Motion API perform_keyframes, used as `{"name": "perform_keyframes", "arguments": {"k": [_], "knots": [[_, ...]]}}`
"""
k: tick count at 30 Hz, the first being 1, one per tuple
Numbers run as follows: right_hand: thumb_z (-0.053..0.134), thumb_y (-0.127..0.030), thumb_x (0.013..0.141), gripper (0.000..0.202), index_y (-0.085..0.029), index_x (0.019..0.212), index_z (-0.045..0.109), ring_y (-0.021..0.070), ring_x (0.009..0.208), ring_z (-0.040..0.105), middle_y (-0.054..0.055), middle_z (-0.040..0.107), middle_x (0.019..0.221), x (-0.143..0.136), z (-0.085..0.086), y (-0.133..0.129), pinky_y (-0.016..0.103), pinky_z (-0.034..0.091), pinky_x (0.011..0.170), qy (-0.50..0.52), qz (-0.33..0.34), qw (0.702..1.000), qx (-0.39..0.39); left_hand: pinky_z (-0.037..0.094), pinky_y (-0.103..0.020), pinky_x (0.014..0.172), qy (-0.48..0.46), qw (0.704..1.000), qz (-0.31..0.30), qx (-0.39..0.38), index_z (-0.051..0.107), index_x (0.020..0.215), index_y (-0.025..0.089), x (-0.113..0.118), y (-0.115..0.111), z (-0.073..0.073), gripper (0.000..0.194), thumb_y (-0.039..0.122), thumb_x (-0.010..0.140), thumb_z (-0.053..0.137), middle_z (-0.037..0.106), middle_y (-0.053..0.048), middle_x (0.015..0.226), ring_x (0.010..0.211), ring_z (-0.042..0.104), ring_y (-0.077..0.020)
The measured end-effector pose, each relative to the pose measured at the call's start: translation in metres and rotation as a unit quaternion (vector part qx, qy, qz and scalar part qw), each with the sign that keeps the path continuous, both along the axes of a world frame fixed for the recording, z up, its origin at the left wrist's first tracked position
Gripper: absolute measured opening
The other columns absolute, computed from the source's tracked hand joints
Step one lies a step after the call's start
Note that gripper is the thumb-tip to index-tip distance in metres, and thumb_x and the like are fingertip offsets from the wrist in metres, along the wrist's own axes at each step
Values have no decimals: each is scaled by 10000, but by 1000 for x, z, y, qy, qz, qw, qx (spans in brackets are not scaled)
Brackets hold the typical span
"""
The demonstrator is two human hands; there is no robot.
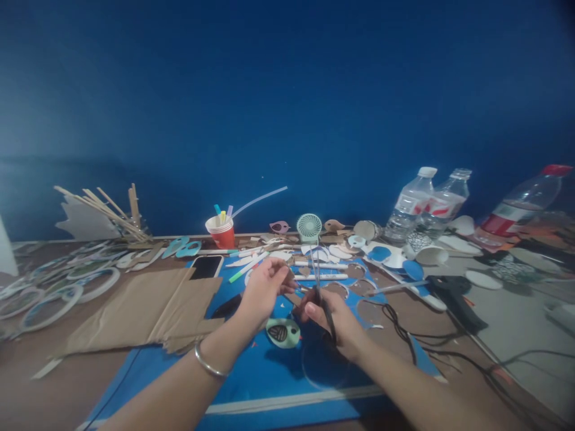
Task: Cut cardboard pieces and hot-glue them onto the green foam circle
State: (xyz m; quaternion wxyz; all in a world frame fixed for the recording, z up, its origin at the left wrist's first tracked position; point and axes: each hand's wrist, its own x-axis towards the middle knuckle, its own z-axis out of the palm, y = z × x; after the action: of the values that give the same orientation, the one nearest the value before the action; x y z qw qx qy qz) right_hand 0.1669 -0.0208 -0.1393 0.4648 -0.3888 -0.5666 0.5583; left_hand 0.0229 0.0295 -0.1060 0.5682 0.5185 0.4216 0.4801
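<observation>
My right hand (338, 320) is closed around the black handles of a pair of scissors (330, 323), whose blades point up and away from me. Left of it, my left hand (263, 290) has its thumb and fingers pinched together; whatever sits between the fingertips is too small to make out. A pale green paper bird (284, 333) with a dark patterned wing is just below both hands, over the blue mat (251, 389). A small brown piece shows between the two hands, and I cannot tell whether either hand touches it.
Cardboard (130, 308) and a phone (206, 267) lie left. A red paper cup (221, 232) of markers, a small fan (309, 227) and paper scraps stand behind. To the right are plastic bottles (411, 200), a black glue gun (456, 299) and loose cables (431, 347). Paper rings (51, 306) crowd the far left.
</observation>
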Motion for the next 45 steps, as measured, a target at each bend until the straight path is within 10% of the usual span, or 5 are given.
{"name": "perform_keyframes", "arguments": {"k": [18, 45], "knots": [[465, -550, 775, 434, -139, 653, 531, 171, 602, 539, 29, 541, 620, 7, 6, 2, 285, 398, 609, -95, 121, 988, 5, 427, -181, 406, 26, 998, -37, -47, 574, 646, 122, -1, -8, 8, 205, 301, 669, 670, 596, 2, 526, 429, 561, -93], [437, -585, 768, 459, -163, 618, 535, 165, 580, 520, 23, 550, 575, 8, 8, 1, 278, 382, 586, -124, 123, 985, 5, 429, -181, 381, 22, 997, 1, -70, 572, 661, 108, 4, -14, 11, 116, 205, 694, 627, 589, -1, 524, 400, 559, -93]]}}
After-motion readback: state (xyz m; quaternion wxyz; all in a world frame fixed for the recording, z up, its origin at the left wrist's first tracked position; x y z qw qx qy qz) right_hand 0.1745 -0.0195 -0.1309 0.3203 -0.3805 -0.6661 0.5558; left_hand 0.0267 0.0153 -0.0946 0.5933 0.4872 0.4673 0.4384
